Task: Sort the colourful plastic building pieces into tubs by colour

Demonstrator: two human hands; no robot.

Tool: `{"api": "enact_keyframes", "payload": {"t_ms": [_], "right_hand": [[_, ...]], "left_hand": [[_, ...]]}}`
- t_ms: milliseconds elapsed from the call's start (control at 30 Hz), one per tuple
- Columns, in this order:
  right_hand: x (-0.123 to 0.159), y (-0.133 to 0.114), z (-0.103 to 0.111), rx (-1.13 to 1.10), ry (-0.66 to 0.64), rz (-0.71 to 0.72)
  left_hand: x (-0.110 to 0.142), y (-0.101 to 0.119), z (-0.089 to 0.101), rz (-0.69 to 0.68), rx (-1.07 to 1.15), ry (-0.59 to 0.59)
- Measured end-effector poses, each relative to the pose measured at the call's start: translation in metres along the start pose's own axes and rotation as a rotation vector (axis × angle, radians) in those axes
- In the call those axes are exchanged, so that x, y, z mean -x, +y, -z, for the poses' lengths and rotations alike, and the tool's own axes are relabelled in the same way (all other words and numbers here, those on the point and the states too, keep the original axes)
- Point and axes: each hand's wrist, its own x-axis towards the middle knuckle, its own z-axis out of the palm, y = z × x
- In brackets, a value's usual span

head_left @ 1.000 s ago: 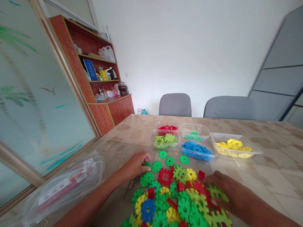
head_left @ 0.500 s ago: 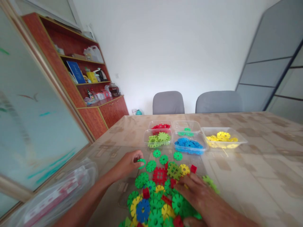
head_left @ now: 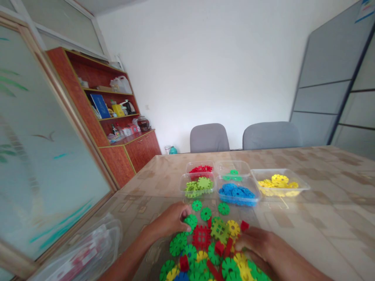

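My left hand is closed, thumb and fingers at the edge of a green notched disc. Another green piece shows just below that disc. On the right side of the pile, my right hand has its fingers bent down among the pieces; what its fingertips grip is hidden. Close to them are a yellow notched disc, a long red piece and a small red block. Between the hands lie a red square lattice piece and an olive-green one.
Beyond the pile stand clear tubs: red pieces, light-green pieces, blue discs, a few green discs and yellow discs. Clear plastic packaging lies at left. Two grey chairs face the table's far edge.
My left hand has moved right with its green disc, onto the spot near another green disc. My right hand has drawn back rightward and its fingers have curled in. The view has tilted up.
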Motion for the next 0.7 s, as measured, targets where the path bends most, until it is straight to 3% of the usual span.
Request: {"api": "enact_keyframes", "payload": {"t_ms": [200, 367, 500, 700], "right_hand": [[0.011, 0.027, 0.005, -0.005, -0.096, -0.045], [0.019, 0.03, 0.004, 0.024, 0.017, 0.011], [0.014, 0.021, -0.012, 0.111, -0.02, 0.162], [0.01, 0.031, -0.05, 0.315, 0.029, 0.205]], "left_hand": [[0.002, 0.01, 0.0, -0.065, 0.046, -0.013], [0.009, 0.013, 0.006, -0.095, 0.085, 0.023], [0.013, 0.015, 0.014, -0.103, 0.091, 0.055], [0.005, 0.039, 0.019, -0.132, 0.077, 0.112]]}}
